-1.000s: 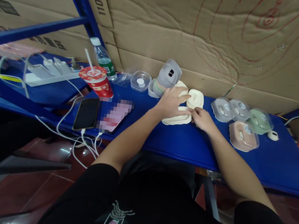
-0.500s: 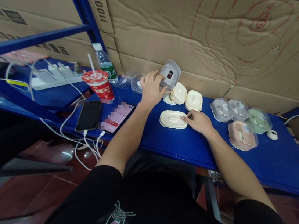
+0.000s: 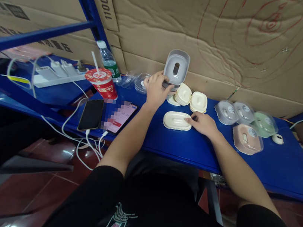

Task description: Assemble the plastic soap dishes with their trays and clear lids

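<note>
We hold a gray tub [image 3: 177, 62] in our left hand [image 3: 157, 88], with the fingers and thumb pinching its low edge. The tub is tipped so we can look right inside, and there is a dark, long spot in its floor. Other pieces show just under it, but our hand hides most of them.

Our right hand [image 3: 202, 123] is curled, and its thumb touches the right end of a long cream piece [image 3: 176, 121] – we can't tell if it grips it or just rests there. That piece lies flat on the blue table [image 3: 186, 144], in front of us. Just behind it sit two little piles of cream pieces, a left pile [image 3: 183, 94] and a right pile [image 3: 198, 102], side by side.

Off to the right are four clear-topped boxes – two gray [image 3: 226, 112], one green [image 3: 264, 125] and one pink [image 3: 247, 139].
</note>
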### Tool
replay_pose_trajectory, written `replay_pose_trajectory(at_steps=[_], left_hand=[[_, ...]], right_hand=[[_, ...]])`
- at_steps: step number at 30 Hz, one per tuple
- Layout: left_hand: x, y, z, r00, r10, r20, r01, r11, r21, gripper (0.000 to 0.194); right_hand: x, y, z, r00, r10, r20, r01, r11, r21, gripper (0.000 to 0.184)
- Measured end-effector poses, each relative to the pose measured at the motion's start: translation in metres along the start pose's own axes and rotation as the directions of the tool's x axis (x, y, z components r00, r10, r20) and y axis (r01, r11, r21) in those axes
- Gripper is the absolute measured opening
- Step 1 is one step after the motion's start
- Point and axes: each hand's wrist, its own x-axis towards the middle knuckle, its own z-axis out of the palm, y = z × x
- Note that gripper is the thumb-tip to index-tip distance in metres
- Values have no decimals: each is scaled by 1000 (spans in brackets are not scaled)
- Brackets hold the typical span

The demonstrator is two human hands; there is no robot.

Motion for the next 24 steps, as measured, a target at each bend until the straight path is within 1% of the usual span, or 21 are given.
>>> replay_pose_trajectory(at_steps=[3, 5, 6, 8, 9, 10, 11, 12, 13, 14, 15, 16, 17, 18, 19, 20, 22, 24], left_hand=[[2, -2, -2, 997, 29, -66, -34, 997, -64, 27], [3, -1, -5, 994, 72, -83, -84, 983, -160, 30], [3, 0, -8, 993, 95, -67, -108, 967, -230, 31], [3, 5, -13, 988, 153, 26, -131, 908, -398, 38], [1, 8, -16, 976, 193, 97, -122, 865, -487, 42], [0, 12, -19, 954, 240, 178, -98, 815, -571, 47], [-2, 17, -21, 919, 294, 261, -62, 763, -643, 51], [-4, 21, -23, 872, 352, 341, -15, 714, -700, 53], [-5, 25, -25, 811, 410, 417, 39, 674, -738, 55], [-7, 28, -26, 741, 462, 487, 95, 646, -758, 55], [-8, 30, -27, 667, 504, 549, 148, 632, -760, 54], [-9, 31, -29, 594, 532, 603, 196, 632, -750, 52], [-8, 30, -31, 530, 546, 649, 236, 641, -731, 51], [-8, 29, -33, 481, 543, 688, 269, 655, -706, 50], [-6, 26, -36, 448, 528, 721, 296, 674, -677, 51], [-4, 22, -39, 433, 500, 750, 318, 694, -646, 53], [0, 15, -45, 425, 423, 800, 347, 740, -576, 60], [3, 10, -48, 430, 335, 838, 346, 797, -495, 60]], right_hand=[[0, 0, -1, 998, 8, -60, -6, 999, 41, 47], [0, 1, -3, 987, 27, -159, -12, 995, 99, 48], [-1, 1, -3, 975, 36, -221, -4, 989, 147, 50], [0, 3, -5, 940, 51, -338, 51, 957, 287, 59], [1, 4, -6, 923, 66, -379, 89, 922, 377, 64], [2, 5, -6, 911, 88, -403, 126, 871, 475, 70], [4, 6, -7, 905, 112, -412, 161, 804, 572, 75], [5, 6, -8, 900, 140, -413, 190, 726, 661, 79], [7, 7, -8, 896, 166, -411, 215, 649, 730, 81], [9, 8, -9, 893, 185, -411, 237, 583, 777, 82], [11, 9, -9, 890, 195, -412, 254, 538, 804, 82], [11, 9, -9, 889, 202, -412, 260, 518, 815, 82], [12, 10, -9, 891, 204, -405, 251, 522, 815, 80], [11, 10, -8, 899, 203, -387, 226, 542, 809, 79], [11, 10, -7, 910, 201, -362, 192, 570, 799, 77], [10, 10, -6, 922, 198, -332, 154, 600, 785, 76], [7, 8, -2, 944, 188, -273, 86, 655, 751, 73], [5, 4, 1, 959, 165, -231, 50, 702, 710, 70]])
